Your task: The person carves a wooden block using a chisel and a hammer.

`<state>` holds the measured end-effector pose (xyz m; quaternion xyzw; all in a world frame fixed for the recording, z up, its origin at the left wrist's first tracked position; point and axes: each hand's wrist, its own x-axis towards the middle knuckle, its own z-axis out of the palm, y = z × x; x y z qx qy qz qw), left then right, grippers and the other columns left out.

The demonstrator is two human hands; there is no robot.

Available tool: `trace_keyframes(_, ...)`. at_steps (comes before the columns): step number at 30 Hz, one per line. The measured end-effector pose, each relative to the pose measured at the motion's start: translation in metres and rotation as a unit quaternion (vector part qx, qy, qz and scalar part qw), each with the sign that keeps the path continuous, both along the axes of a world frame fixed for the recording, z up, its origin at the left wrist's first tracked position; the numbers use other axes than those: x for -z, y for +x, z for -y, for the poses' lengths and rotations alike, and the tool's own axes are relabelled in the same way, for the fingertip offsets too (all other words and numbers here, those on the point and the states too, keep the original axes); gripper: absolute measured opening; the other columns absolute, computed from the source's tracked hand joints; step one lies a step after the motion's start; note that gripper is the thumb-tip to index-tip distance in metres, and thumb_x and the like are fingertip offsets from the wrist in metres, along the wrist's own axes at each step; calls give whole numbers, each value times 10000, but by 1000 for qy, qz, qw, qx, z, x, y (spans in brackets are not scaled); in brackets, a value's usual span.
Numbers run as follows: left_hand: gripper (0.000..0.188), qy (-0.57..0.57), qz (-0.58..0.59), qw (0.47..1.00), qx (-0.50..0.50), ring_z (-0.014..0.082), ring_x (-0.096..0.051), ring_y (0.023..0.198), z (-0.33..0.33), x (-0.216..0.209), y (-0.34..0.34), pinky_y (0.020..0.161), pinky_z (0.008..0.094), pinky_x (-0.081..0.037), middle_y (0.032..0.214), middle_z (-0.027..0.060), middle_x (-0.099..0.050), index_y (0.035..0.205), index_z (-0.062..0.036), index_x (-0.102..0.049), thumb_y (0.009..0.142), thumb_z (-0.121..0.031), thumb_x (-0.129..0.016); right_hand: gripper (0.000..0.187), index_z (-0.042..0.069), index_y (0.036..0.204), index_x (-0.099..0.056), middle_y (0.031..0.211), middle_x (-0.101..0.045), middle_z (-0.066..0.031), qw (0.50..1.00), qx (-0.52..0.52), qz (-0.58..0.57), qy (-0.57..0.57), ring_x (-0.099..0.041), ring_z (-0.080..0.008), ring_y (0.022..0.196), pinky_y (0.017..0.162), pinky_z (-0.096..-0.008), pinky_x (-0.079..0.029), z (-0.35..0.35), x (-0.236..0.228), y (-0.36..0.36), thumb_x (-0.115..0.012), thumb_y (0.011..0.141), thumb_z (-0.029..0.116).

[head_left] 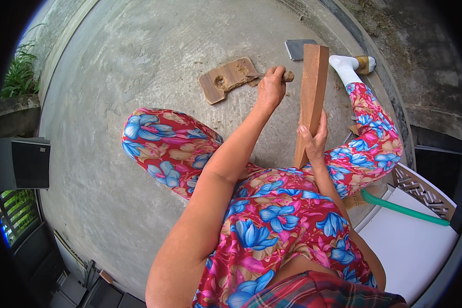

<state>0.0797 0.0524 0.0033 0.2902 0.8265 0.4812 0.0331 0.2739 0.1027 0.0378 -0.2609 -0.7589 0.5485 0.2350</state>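
My left hand [272, 90] is closed round the handle of a wooden-handled putty knife [288, 76]. Its thin blade points left and reaches the right edge of a small wood-grain board [209, 87] on the concrete. Brown, paste-like material [241, 68] lies in patches on that board, and its near edge looks ragged. In my right hand [314, 139] is a long, squared piece of reddish-brown wood [313, 77], gripped near its lower end. The wood stands tilted between my legs, its lower end close to my lap.
A flat dark grey slab [296, 49] lies behind the wood. My white-socked foot [345, 64] is stretched out at the right. A white panel [403, 231] with a green strip [403, 208] is at the lower right. Dark panels [31, 163] stand at the left.
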Motion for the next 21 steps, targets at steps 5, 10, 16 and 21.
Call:
trace_keyframes(5,356,7,-5,1000,-4,408,-645,942,-2,1,-1,763,477,-536,1086,174,-641,1131,-104,-605,787,-26,-651,777,-57,1402,-362,1195,-553,-196,1000,0,1,-6,-576,-262,1043,908,-382,-473,-1,-1,0,-682,786,291)
trace_keyframes(10,371,-4,5,1000,-5,405,-643,952,-2,2,-2,772,474,-533,1083,175,-641,1139,-107,-605,781,-19,-648,772,-57,1401,-362,1187,-555,-198,1000,-2,2,-17,-577,-261,1039,901,-384,-476,0,-1,0,-678,786,286)
trace_keyframes(16,375,-2,13,1000,-4,399,-645,963,-2,1,-3,783,463,-534,1087,176,-644,1133,-105,-616,770,-16,-653,766,-57,1402,-360,1176,-553,-188,1000,-5,3,-7,-582,-257,1006,879,-379,-486,-3,3,1,-672,785,273)
trace_keyframes(21,269,41,-20,999,-1,421,-641,905,-3,1,-2,735,504,-531,1025,178,-639,1059,-92,-612,806,-4,-597,756,-53,1409,-351,1188,-556,-189,998,4,-31,-50,-578,-260,1039,908,-382,-477,0,1,3,-675,802,261)
